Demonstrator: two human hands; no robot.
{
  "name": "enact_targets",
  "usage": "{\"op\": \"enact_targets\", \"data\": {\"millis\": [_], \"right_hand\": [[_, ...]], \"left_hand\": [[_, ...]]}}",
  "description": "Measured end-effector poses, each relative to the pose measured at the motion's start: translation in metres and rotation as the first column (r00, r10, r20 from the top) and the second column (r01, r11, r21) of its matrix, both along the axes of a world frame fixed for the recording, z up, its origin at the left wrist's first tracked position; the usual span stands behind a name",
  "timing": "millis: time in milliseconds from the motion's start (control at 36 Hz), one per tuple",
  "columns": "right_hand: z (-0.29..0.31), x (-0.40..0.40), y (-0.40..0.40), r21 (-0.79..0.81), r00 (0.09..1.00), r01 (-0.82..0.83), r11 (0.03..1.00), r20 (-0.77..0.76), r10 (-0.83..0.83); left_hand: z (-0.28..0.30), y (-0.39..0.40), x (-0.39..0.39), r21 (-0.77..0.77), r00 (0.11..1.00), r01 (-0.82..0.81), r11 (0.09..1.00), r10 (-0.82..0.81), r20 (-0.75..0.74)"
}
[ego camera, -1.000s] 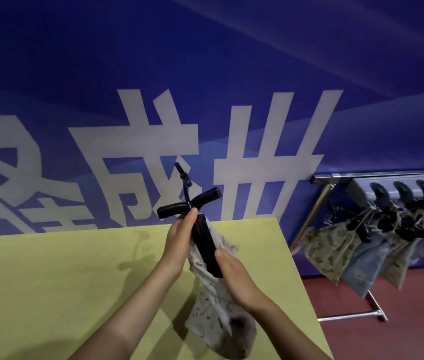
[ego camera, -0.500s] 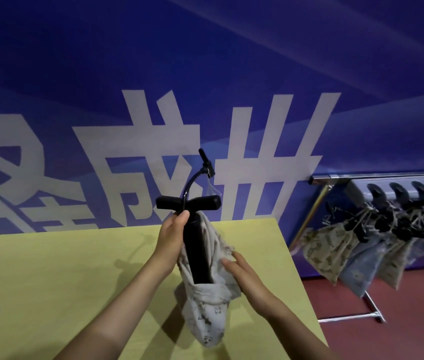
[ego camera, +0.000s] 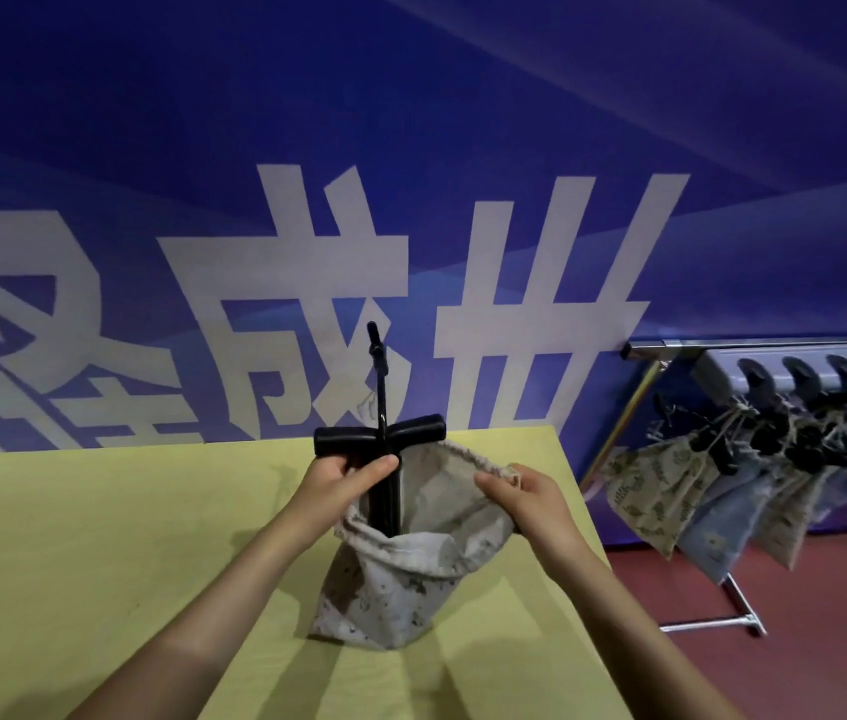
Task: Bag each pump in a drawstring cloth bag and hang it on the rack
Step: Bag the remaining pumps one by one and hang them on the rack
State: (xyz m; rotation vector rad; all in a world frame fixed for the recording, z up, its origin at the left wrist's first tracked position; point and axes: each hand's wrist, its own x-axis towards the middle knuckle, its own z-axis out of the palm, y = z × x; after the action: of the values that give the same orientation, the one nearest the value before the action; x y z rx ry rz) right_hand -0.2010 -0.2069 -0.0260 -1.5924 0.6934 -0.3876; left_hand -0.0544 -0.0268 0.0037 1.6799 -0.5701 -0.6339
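A black hand pump [ego camera: 384, 484] with a T-handle stands upright, its lower body inside a pale printed drawstring bag [ego camera: 400, 579] that rests on the yellow table [ego camera: 73, 537]. The pump's thin hose sticks up above the handle. My left hand [ego camera: 343, 478] grips the pump just under the T-handle. My right hand [ego camera: 520, 491] pinches the bag's gathered rim and holds the mouth wide open. At the right stands the metal rack [ego camera: 722, 344], with several filled bags [ego camera: 665, 493] hanging from black hooks.
A blue wall banner [ego camera: 411, 200] with large white characters runs behind the table. The table's right edge lies close to the rack's leg [ego camera: 619, 423]. Red floor [ego camera: 800, 657] shows under the rack at the lower right.
The bag has come down onto the table and its mouth has been pulled wide open by my right hand. The pump now stands upright and sits deeper in the bag.
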Motion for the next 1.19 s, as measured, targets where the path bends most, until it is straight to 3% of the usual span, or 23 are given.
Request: {"op": "enact_targets", "data": {"millis": [111, 167, 222, 250, 306, 361, 444, 583, 667, 750, 806, 861, 917, 944, 1056, 1194], "right_hand": [[0.014, 0.0, -0.006, 0.037, 0.999, 0.019, 0.999, -0.036, -0.018], [0.016, -0.003, -0.009, -0.177, 0.988, 0.029, 0.984, -0.147, -0.056], [0.016, -0.007, -0.012, -0.526, 0.94, -0.016, 0.85, -0.298, -0.166], [0.016, -0.01, -0.013, -0.607, 0.914, -0.049, 0.793, -0.348, -0.209], [0.012, -0.013, -0.014, -0.617, 0.9, -0.07, 0.784, -0.377, -0.217], [0.006, -0.015, -0.016, -0.477, 0.938, -0.031, 0.878, -0.316, -0.139], [0.008, -0.017, -0.014, -0.046, 0.995, 0.034, 0.998, -0.092, -0.038], [0.02, -0.015, -0.02, 0.321, 0.992, 0.067, 0.945, 0.076, -0.097], [0.035, -0.009, -0.023, 0.544, 0.972, -0.066, 0.837, 0.225, -0.07], [0.05, 0.005, -0.022, 0.618, 0.935, -0.164, 0.769, 0.346, -0.079], [0.059, 0.015, -0.016, 0.525, 0.933, -0.135, 0.84, 0.353, -0.071], [0.063, 0.021, -0.006, 0.206, 0.969, -0.072, 0.976, 0.246, 0.019], [0.059, 0.024, 0.005, -0.15, 0.992, -0.08, 0.985, 0.084, 0.093], [0.055, 0.026, 0.01, -0.251, 0.99, -0.126, 0.96, 0.032, 0.138], [0.041, 0.03, 0.018, -0.413, 0.972, -0.218, 0.884, -0.013, 0.234], [0.038, 0.032, 0.017, -0.379, 0.974, -0.196, 0.905, 0.028, 0.223]], "left_hand": [[0.003, -0.001, 0.002, 0.068, 0.998, 0.057, 0.996, -0.057, -0.004], [0.003, -0.001, 0.003, 0.078, 0.997, 0.074, 0.994, -0.074, -0.005], [0.002, -0.001, 0.004, 0.079, 0.996, 0.084, 0.993, -0.084, -0.005], [0.001, -0.001, 0.003, 0.079, 0.997, 0.081, 0.994, -0.081, -0.004], [0.0, -0.002, 0.004, 0.07, 0.998, 0.067, 0.995, -0.066, -0.011], [0.0, -0.004, 0.005, 0.063, 0.999, 0.05, 0.997, -0.05, -0.013], [0.0, -0.006, 0.005, 0.044, 1.0, 0.014, 0.999, -0.013, -0.026], [0.001, -0.006, 0.007, 0.047, 0.999, -0.001, 0.999, 0.002, -0.035], [0.002, -0.007, 0.006, 0.052, 0.997, 0.004, 0.999, 0.0, -0.075], [0.004, -0.011, 0.001, 0.053, 0.996, 0.013, 0.998, -0.008, -0.092], [0.004, -0.013, -0.004, 0.063, 0.995, 0.034, 0.997, -0.028, -0.092], [0.006, -0.015, -0.009, 0.064, 0.994, 0.052, 0.997, -0.046, -0.094], [0.007, -0.018, -0.012, 0.055, 0.994, 0.065, 0.996, -0.06, -0.089], [0.009, -0.019, -0.013, 0.049, 0.994, 0.07, 0.996, -0.065, -0.091], [0.01, -0.021, -0.011, 0.039, 0.991, 0.078, 0.996, -0.073, -0.113], [0.0, -0.011, -0.004, -0.01, 0.975, 0.069, 0.998, -0.07, -0.209]]}}
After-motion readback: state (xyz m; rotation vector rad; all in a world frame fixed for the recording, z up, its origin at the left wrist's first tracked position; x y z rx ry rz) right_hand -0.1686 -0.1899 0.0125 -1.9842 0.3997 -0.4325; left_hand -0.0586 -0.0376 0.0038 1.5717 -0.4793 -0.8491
